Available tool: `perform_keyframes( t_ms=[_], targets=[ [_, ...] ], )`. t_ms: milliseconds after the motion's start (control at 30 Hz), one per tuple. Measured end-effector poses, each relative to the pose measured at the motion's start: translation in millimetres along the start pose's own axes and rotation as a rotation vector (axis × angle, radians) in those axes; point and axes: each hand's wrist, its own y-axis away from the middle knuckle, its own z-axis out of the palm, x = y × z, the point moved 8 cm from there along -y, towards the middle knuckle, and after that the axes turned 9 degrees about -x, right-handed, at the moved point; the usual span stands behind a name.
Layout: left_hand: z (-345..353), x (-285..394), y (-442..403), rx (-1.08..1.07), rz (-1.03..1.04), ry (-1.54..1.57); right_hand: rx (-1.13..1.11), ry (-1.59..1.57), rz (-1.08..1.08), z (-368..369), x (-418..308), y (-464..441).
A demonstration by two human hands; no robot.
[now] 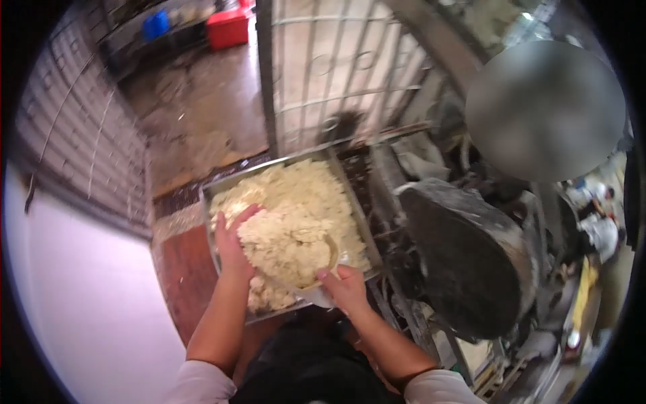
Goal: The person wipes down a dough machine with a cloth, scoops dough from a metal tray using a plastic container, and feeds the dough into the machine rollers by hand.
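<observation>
A large metal tray (373,252) is filled with pale, crumbly dough-like stuff (303,178) in front of me. My right hand (344,288) is closed on the near right rim of a pale bowl-like scoop (315,294), thumb over the edge. The scoop is heaped with the same crumbly stuff and held over the near part of the tray. My left hand (234,244) lies against the left side of the heap, fingers stretched out and apart. The scoop's far side is hidden under the heap.
Right of the tray stands a machine with a dark oval cover (464,262). Barred gates (336,67) rise ahead and at left, with wet floor between them. A red crate (227,28) and a blue container (155,25) are beyond. A white wall (81,283) stands left; people (599,232) are far right.
</observation>
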Motion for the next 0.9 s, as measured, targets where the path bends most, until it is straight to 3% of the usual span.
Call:
perform_keyframes(
  t_ms=[67, 200, 267, 400, 467, 533, 667, 867, 900],
  targets=[
    [49.9, 17.6, 5.2, -0.08, -0.027, 0.0, 0.059, -0.016, -0.099, -6.1, -36.8, 24.4],
    [176.0, 42.8, 13.5, -0.267, -0.078, 0.06, 0.102, 0.017, 0.015, -37.3, -164.7, 98.6],
    [247.3, 48.4, 20.0, -0.397, -0.089, 0.075, 0.163, -0.083, -0.152, -52.0, -226.7, 132.7],
    [381.0, 25.8, 36.2, -0.734, -0.268, 0.114, 0.394, -0.044, -0.293, -110.0, -283.8, 194.3],
    [435.9, 7.4, 44.7, -0.794, -0.311, 0.102, 0.57, -0.091, -0.32, -140.7, -305.1, 225.0],
    [482.3, -20.7, 49.2, -0.819, -0.354, 0.088, 0.664, -0.166, -0.308, -181.7, -310.8, 247.3],
    [552.2, -89.2, 41.8, -0.843, -0.418, 0.067, 0.635, -0.142, -0.272, -257.9, -318.0, 278.6],
    [606.6, -175.2, -2.4, -0.827, -0.389, -0.001, 0.82, 0.16, -0.334, -367.4, -336.6, 273.1],
    [604.9, -195.3, -42.4, -0.765, -0.32, -0.026, 0.782, 0.253, -0.367, -383.2, -342.9, 261.9]
  ],
)
